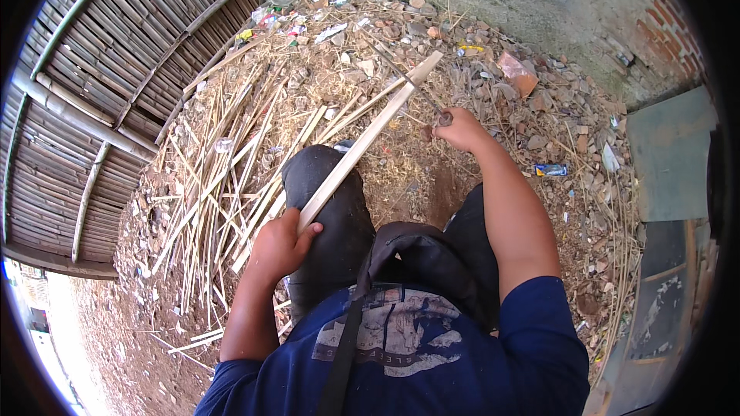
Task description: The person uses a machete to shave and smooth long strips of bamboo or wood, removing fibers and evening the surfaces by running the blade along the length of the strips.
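Observation:
My left hand (281, 248) is closed round the near end of a long pale bamboo slat (356, 152). The slat slants up and to the right across my left knee, its far end wider than the near one. In my right hand (464, 131) is the handle of a long, dark-bladed knife (426, 98), out beyond my right knee. Its narrow blade points up and to the left and crosses the slat near the far end. Whether the blade touches the slat, I cannot tell.
Many split bamboo strips (231, 177) lie in a loose heap on the ground to the left. A bamboo-pole wall (100, 62) rises at the left, a plastered brick wall (532, 8) at the back. Rubble, a blue wrapper (550, 170) and grey panels (671, 162) are on the right.

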The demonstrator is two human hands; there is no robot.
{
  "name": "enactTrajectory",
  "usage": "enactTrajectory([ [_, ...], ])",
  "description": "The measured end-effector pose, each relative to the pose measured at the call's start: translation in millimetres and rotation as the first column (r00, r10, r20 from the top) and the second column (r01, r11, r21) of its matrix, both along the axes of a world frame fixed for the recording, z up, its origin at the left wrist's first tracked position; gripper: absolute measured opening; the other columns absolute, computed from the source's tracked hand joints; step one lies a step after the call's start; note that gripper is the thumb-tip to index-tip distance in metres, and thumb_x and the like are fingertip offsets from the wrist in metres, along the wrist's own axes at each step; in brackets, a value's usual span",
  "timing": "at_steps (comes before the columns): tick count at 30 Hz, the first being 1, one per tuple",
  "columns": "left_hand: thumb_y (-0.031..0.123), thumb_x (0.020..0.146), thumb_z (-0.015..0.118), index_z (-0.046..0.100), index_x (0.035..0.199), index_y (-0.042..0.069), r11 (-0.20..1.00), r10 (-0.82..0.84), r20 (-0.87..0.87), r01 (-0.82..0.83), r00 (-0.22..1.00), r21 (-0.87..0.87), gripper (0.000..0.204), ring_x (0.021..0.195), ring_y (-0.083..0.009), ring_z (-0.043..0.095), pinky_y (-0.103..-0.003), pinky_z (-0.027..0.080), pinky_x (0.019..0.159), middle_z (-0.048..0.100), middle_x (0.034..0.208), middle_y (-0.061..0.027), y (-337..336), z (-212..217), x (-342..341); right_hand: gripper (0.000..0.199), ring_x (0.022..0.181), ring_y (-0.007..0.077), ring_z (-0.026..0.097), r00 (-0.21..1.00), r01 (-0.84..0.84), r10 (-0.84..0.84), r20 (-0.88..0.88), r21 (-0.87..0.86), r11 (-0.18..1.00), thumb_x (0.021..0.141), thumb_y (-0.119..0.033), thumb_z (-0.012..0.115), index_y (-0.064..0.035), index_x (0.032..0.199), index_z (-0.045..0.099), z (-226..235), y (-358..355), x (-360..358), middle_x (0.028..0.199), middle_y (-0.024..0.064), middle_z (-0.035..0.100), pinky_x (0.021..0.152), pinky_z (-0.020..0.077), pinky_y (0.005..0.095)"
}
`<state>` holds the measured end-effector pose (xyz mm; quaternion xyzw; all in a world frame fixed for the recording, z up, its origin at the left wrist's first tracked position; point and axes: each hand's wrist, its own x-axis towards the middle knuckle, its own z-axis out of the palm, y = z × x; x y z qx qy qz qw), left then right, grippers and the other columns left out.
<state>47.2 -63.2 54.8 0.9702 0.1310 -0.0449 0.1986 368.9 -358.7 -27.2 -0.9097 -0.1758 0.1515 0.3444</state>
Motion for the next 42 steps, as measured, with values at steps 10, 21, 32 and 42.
enactTrajectory([
  [10,0.045,0.096,0.066,0.054,0.089,0.001,0.998,-0.047,0.001,0.047,0.999,-0.044,0.047,0.08,-0.0498,0.064,-0.056,0.048,0.071,0.065,0.076,-0.0282,3.7,-9.8,1.0,0.033,0.086,0.0295,0.072,0.966,-0.223,0.235,0.107,-0.112,0.968,0.078,-0.023,0.072,-0.0035,0.106,0.072,17.3,20.2,-38.0,0.091,0.018,0.073,0.078,0.0556,0.042],
  [21,0.045,0.096,0.066,0.054,0.088,0.0,0.998,-0.012,0.009,0.013,1.0,-0.055,0.047,0.079,-0.0506,0.064,-0.056,0.048,0.072,0.064,0.076,-0.0283,5.1,-8.8,1.9,0.026,0.081,0.0264,0.072,0.955,-0.238,0.255,0.149,-0.124,0.963,0.081,-0.022,0.072,-0.005,0.101,0.073,39.2,28.0,-55.5,0.085,0.0142,0.072,0.075,0.0556,0.0436],
  [32,0.044,0.096,0.066,0.055,0.088,0.001,0.999,0.001,0.021,0.0,1.0,-0.05,0.046,0.079,-0.0499,0.064,-0.056,0.049,0.071,0.065,0.077,-0.0283,6.0,-8.3,1.3,0.047,0.094,0.0323,0.072,0.963,0.115,-0.118,0.244,0.026,0.993,0.081,-0.028,0.076,-0.0027,0.12,0.07,0.4,-8.2,-13.5,0.105,0.0195,0.074,0.085,0.0555,0.0406],
  [42,0.045,0.096,0.067,0.056,0.088,0.001,0.998,-0.002,0.011,0.002,1.0,-0.068,0.046,0.078,-0.0496,0.064,-0.055,0.049,0.071,0.065,0.076,-0.0273,3.2,-11.8,-2.2,0.041,0.085,0.0305,0.071,0.987,0.062,-0.055,0.152,-0.041,0.997,0.077,-0.027,0.077,-0.0032,0.109,0.072,-0.5,0.2,-19.2,0.092,0.0144,0.074,0.08,0.055,0.042],
])
